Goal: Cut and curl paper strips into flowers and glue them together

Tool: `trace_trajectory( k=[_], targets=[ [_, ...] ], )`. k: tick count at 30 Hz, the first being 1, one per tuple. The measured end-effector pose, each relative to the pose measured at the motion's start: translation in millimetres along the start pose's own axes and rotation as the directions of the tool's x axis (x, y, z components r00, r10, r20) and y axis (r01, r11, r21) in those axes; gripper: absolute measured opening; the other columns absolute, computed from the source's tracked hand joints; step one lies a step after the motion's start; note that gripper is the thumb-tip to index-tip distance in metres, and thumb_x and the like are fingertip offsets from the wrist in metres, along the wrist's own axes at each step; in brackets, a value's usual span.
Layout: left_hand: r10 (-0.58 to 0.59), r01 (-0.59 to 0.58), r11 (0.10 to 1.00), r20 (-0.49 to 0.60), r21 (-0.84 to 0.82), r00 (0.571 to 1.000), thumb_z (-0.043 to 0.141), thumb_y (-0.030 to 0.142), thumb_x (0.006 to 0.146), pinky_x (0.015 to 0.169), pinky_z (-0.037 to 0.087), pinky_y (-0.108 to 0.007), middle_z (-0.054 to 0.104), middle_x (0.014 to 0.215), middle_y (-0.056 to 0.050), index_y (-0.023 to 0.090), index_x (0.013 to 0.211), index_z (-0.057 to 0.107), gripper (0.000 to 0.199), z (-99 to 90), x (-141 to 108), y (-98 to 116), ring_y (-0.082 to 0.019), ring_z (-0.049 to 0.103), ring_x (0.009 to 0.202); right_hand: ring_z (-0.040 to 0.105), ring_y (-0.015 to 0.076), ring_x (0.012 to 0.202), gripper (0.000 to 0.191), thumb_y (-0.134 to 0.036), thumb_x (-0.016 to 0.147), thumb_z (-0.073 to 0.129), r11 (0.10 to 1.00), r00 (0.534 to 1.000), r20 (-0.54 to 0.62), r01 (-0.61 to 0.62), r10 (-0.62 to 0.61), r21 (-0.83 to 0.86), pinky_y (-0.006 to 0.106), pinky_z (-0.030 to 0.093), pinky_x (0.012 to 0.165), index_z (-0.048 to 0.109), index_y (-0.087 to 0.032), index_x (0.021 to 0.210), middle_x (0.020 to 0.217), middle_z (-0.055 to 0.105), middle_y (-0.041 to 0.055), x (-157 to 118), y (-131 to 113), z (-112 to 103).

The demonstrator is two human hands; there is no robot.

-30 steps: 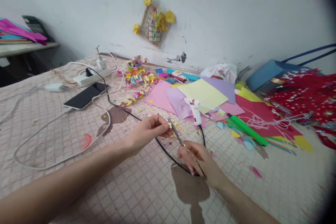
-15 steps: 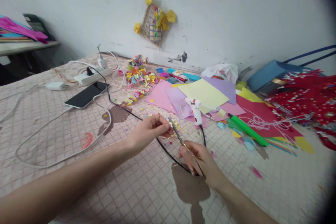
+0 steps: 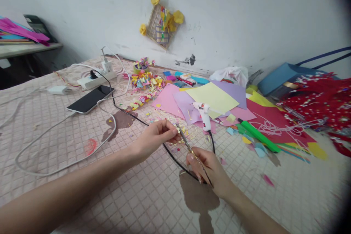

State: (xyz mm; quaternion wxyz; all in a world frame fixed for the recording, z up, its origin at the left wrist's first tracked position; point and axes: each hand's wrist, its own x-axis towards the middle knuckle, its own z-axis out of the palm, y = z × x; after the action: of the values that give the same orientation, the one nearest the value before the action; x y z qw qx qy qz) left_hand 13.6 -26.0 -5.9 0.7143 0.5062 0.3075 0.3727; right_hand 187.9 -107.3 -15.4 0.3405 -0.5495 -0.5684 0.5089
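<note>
My right hand [image 3: 207, 168] is closed around a slim pair of scissors [image 3: 184, 138], seen nearly edge-on, with the metal blades pointing up and to the left. My left hand [image 3: 161, 133] is pinched at the fingertips, right beside the blade tips. A small pale yellow piece of paper [image 3: 179, 130] shows at those fingertips, partly hidden by thumb and blades. Both hands hover above the table among tiny paper cuttings. Just beyond them a white hot glue gun [image 3: 204, 116] lies on coloured paper sheets [image 3: 215, 97], its black cord running beneath my hands.
At the left lie a phone [image 3: 91, 99], a power strip [image 3: 96, 80] and looping white cables. Paper cut-outs [image 3: 148, 80] are heaped at the back. To the right are a green marker-like stick [image 3: 259, 135], white string [image 3: 279, 127] and a red beaded bundle [image 3: 319, 98].
Almost nothing differs. The handle end of the scissors has shifted very slightly in my right hand; my left hand stays in place.
</note>
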Motion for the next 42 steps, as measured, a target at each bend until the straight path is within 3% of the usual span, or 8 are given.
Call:
trace_trajectory(
  k=[6,10,17,28,35,42],
  targets=[
    [-0.02,0.02,1.0,0.022,-0.001,1.0,0.07,0.033,0.074,0.069,0.046,-0.024,0.065,0.074,-0.002,0.013,0.076,0.054,0.025,-1.3,-0.4,1.6,-0.01,0.06,0.069,0.031,0.0063,0.039,0.046,-0.06,0.081,0.047,1.0,1.0,-0.026,-0.014,0.015,0.019,0.02,0.024,0.038,0.045,-0.018,0.064,0.045,0.037,-0.0074,1.8,5.7,-4.6],
    [-0.106,0.091,0.989,0.127,0.116,0.986,0.068,0.032,0.076,0.065,0.046,-0.023,0.065,0.07,-0.003,0.012,0.074,0.055,0.024,0.6,-1.7,3.5,-0.01,0.06,0.066,0.032,0.0064,0.038,0.042,-0.058,0.077,0.056,0.999,0.994,-0.11,0.008,-0.002,0.054,0.02,0.026,0.037,0.052,-0.017,0.07,0.045,0.037,-0.0077,6.6,2.1,-12.6],
    [-0.178,0.103,0.963,0.3,0.25,0.937,0.064,0.031,0.078,0.06,0.045,-0.023,0.063,0.068,-0.002,0.012,0.075,0.055,0.021,4.2,-3.8,-1.8,-0.01,0.057,0.061,0.036,0.0063,0.041,0.034,-0.049,0.075,0.062,0.997,0.999,-0.02,-0.039,0.04,0.066,0.018,0.029,0.038,0.059,-0.015,0.08,0.048,0.043,-0.0067,8.3,-5.7,-16.1],
    [-0.227,0.106,0.939,0.358,0.329,0.906,0.064,0.032,0.077,0.058,0.045,-0.023,0.061,0.066,0.0,0.014,0.075,0.055,0.02,4.0,-4.9,-8.5,-0.01,0.056,0.059,0.033,0.005,0.038,0.023,-0.038,0.077,0.058,0.996,0.998,0.054,-0.036,0.031,0.083,0.018,0.027,0.038,0.05,-0.017,0.072,0.05,0.04,-0.0078,7.0,-6.3,-10.3],
    [-0.161,0.047,0.945,0.337,0.324,0.927,0.062,0.03,0.078,0.057,0.043,-0.023,0.061,0.066,0.0,0.014,0.076,0.055,0.018,2.5,-2.7,-11.8,-0.01,0.055,0.06,0.034,0.0054,0.039,0.023,-0.038,0.075,0.059,0.994,1.0,0.009,-0.025,0.025,0.104,0.019,0.027,0.038,0.051,-0.017,0.069,0.048,0.041,-0.0075,7.4,-8.2,-8.5],
    [-0.195,0.077,0.944,0.354,0.321,0.915,0.061,0.029,0.078,0.058,0.043,-0.023,0.059,0.064,0.001,0.014,0.074,0.054,0.017,5.3,-3.8,-9.2,-0.009,0.054,0.059,0.033,0.0052,0.038,0.022,-0.038,0.075,0.059,0.988,0.999,0.021,-0.052,0.05,0.144,0.018,0.025,0.036,0.052,-0.017,0.071,0.047,0.041,-0.0078,8.4,-10.1,-6.7]
  ],
)
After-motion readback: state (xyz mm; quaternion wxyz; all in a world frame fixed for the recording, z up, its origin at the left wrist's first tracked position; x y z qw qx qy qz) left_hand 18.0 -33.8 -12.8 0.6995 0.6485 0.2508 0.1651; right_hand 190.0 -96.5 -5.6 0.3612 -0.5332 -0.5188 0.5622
